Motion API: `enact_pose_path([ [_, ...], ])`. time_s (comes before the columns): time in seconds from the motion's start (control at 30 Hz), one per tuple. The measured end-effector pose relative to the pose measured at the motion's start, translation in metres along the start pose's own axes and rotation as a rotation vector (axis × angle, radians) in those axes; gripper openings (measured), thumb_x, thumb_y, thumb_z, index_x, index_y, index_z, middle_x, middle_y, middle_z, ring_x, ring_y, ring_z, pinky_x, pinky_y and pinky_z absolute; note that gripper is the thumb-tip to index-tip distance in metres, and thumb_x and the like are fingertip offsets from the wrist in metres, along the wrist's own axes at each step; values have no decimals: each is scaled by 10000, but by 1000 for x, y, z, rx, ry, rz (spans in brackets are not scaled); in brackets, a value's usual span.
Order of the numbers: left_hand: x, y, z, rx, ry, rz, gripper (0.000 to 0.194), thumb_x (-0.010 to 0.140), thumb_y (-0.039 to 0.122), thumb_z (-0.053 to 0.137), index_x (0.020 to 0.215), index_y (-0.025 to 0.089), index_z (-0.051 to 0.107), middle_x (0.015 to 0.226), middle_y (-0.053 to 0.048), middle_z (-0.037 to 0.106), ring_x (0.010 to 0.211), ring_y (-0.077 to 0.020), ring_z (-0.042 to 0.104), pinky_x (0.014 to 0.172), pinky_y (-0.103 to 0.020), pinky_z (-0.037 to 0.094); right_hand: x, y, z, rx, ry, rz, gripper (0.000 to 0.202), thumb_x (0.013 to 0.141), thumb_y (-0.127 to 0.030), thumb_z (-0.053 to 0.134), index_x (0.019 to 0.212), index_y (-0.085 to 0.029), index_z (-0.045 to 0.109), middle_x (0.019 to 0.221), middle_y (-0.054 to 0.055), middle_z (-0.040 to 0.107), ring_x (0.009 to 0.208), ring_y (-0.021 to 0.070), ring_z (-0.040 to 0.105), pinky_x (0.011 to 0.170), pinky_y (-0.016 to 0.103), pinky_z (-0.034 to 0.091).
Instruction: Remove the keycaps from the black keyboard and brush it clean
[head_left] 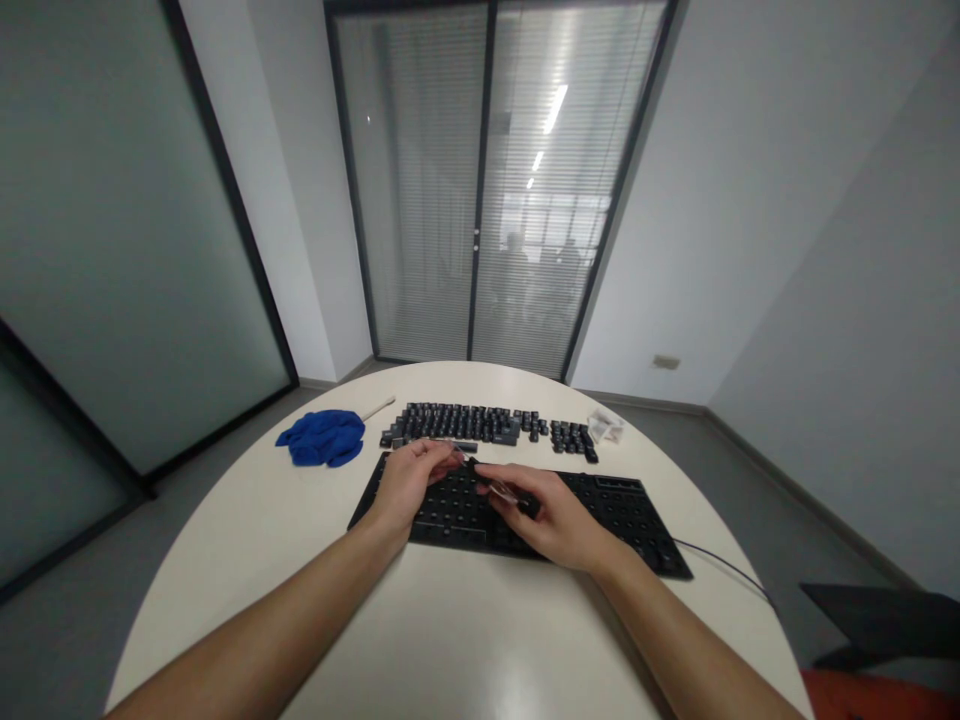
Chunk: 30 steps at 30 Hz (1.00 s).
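Observation:
A black keyboard base (622, 505) with its keycaps taken off lies on the round white table (450, 640) in front of me. My left hand (409, 478) pinches a small dark part above the keyboard's left half. My right hand (551, 512) holds a thin metal tool, its tip pointing left toward my left fingers. Rows of removed dark keycaps (465, 423) are laid out on the table behind the keyboard, with a smaller group (574, 438) to the right.
A crumpled blue cloth (322, 437) lies at the far left, a thin wooden stick (379, 407) beside it. A small clear plastic bag (606, 427) sits far right. The keyboard's cable (720, 565) runs off the right edge. A glass door with blinds stands beyond.

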<state>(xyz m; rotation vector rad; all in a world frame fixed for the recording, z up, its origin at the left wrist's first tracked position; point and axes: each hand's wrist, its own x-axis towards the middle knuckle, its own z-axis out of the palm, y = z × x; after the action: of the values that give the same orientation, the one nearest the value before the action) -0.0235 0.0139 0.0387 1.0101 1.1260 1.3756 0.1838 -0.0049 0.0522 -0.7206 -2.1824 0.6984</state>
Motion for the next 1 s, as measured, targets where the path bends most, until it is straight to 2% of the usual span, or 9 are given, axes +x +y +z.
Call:
enact_pose_path([
  [0.1, -6, -2, 4, 69, -66, -27, 275, 703, 408, 730, 749, 140, 685, 804, -90, 750, 803, -217, 694, 804, -339, 501, 1, 2, 6, -56, 16, -18, 336, 909, -308, 618, 1240, -250, 625, 1082, 69, 710, 908, 182, 661, 832, 316, 516],
  [0.2, -9, 0, 6, 223, -177, 43, 310, 782, 459, 657, 761, 150, 669, 796, -79, 753, 828, -236, 691, 871, -378, 479, 0, 4, 5, -13, 118, 46, 277, 959, -345, 535, 1202, -233, 608, 1091, 75, 688, 919, 185, 658, 848, 324, 505],
  [0.3, -10, 4, 4, 339, -266, 165, 344, 898, 434, 475, 852, 157, 675, 843, -69, 756, 910, -247, 682, 945, -407, 446, -1, 8, -1, -6, 258, 114, 249, 1005, -368, 414, 1104, -203, 571, 905, 53, 653, 802, 175, 629, 770, 312, 485],
  [0.37, -10, 5, 1, 432, -299, 258, 354, 935, 384, 397, 923, 166, 675, 930, -73, 746, 971, -245, 665, 969, -413, 440, -1, 10, -6, -31, 308, 135, 262, 1020, -387, 357, 1010, -203, 543, 790, 22, 593, 742, 171, 582, 720, 302, 456],
  [0.47, -12, 0, -6, 715, -359, 460, 253, 893, 329, 515, 1043, 186, 659, 1111, -87, 693, 1078, -250, 611, 1016, -423, 423, -1, 13, -10, -62, 249, 172, 303, 1027, -414, 325, 900, -210, 510, 729, -1, 537, 685, 163, 523, 664, 288, 416],
  [0.53, -13, -5, -11, 891, -491, 602, 355, 831, 299, 618, 1173, 204, 617, 1255, -98, 622, 1197, -263, 538, 1072, -436, 387, -1, 13, -12, -94, 167, 196, 315, 1027, -416, 323, 872, -210, 502, 717, -5, 534, 669, 160, 507, 647, 282, 397],
  [0.6, -15, -9, -15, 1003, -641, 682, 483, 796, 303, 672, 1261, 218, 569, 1353, -105, 552, 1290, -276, 460, 1115, -449, 348, 0, 11, -12, -141, 86, 209, 304, 1027, -401, 333, 867, -207, 505, 728, -2, 553, 677, 160, 510, 653, 280, 387],
  [0.67, -15, -12, -18, 1066, -713, 709, 533, 793, 318, 684, 1299, 228, 542, 1402, -108, 504, 1332, -285, 414, 1135, -465, 323, 0, 9, -12, -184, 19, 210, 288, 1026, -381, 342, 871, -205, 509, 745, 3, 576, 691, 160, 520, 667, 279, 381],
  [1.0, -15, -12, -18, 1095, -726, 697, 562, 796, 316, 682, 1331, 253, 524, 1415, -104, 478, 1328, -297, 412, 1135, -479, 317, 0, 6, -13, -251, -86, 175, 245, 1024, -323, 351, 893, -200, 517, 804, 20, 618, 728, 164, 548, 694, 279, 390],
])
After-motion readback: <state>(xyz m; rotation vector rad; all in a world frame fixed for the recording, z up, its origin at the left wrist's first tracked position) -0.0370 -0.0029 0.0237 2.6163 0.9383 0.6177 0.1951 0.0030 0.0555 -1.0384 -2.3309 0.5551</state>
